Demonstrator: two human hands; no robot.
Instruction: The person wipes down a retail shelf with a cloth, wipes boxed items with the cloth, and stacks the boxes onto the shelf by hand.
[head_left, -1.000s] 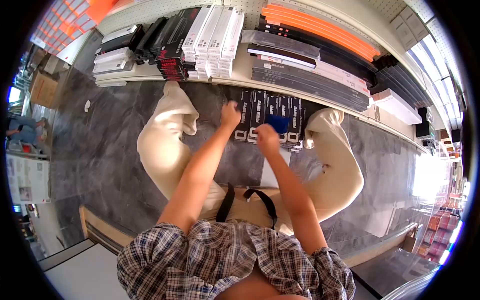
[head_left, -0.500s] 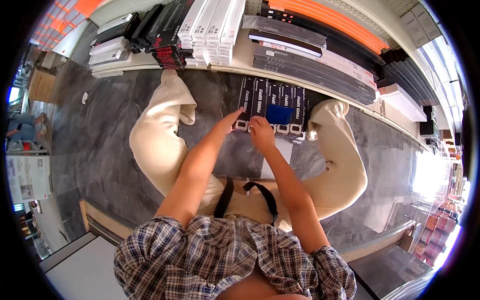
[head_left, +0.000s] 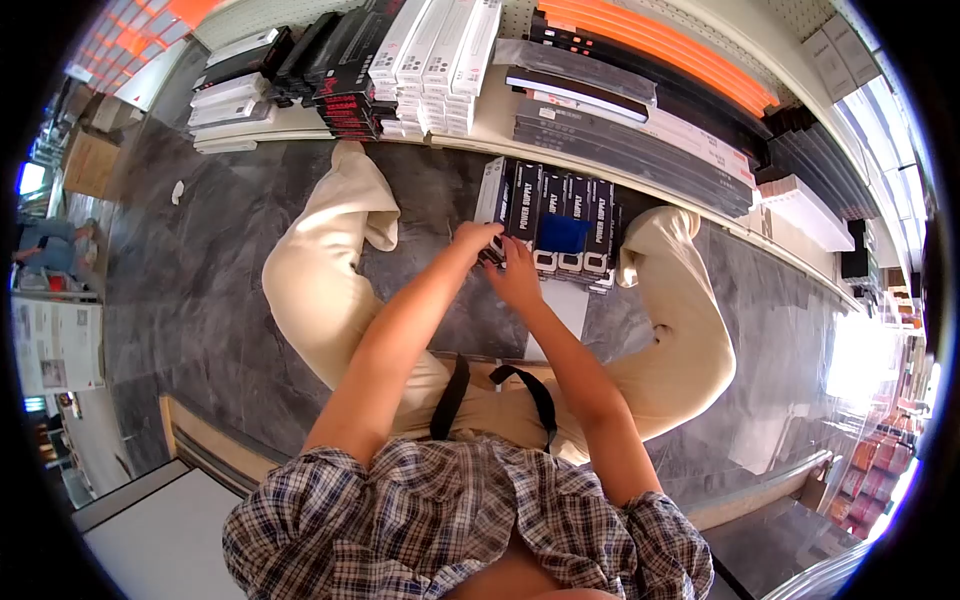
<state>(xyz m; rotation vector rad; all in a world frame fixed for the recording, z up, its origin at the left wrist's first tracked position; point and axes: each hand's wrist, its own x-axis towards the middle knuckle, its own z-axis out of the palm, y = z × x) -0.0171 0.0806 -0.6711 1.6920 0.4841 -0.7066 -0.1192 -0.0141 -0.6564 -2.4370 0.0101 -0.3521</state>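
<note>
Several black boxes printed "POWER SUPPLY" (head_left: 528, 205) stand packed in a row on the floor between my knees. The leftmost power supply box (head_left: 491, 190) is tipped, so a paler side of it faces up. My left hand (head_left: 474, 243) is closed on this box's near left end. My right hand (head_left: 516, 278) has its fingers against the near right end of the same box, close to my left fingertips. A blue piece (head_left: 562, 235), perhaps cloth, lies over the middle boxes. My fingers partly hide the held box's near end.
A low shelf (head_left: 470, 146) runs ahead, stacked with long white boxes (head_left: 437, 60), dark boxes (head_left: 345, 85) and flat grey boxes (head_left: 620, 150). My knees flank the row. A pale flat strip (head_left: 562, 318) lies on the grey floor (head_left: 200, 290). Another person (head_left: 55, 250) is far left.
The leftmost power supply box has tipped, turning a paler side up. My left hand has moved right and closed on its near end; my right hand has shifted slightly nearer my body.
</note>
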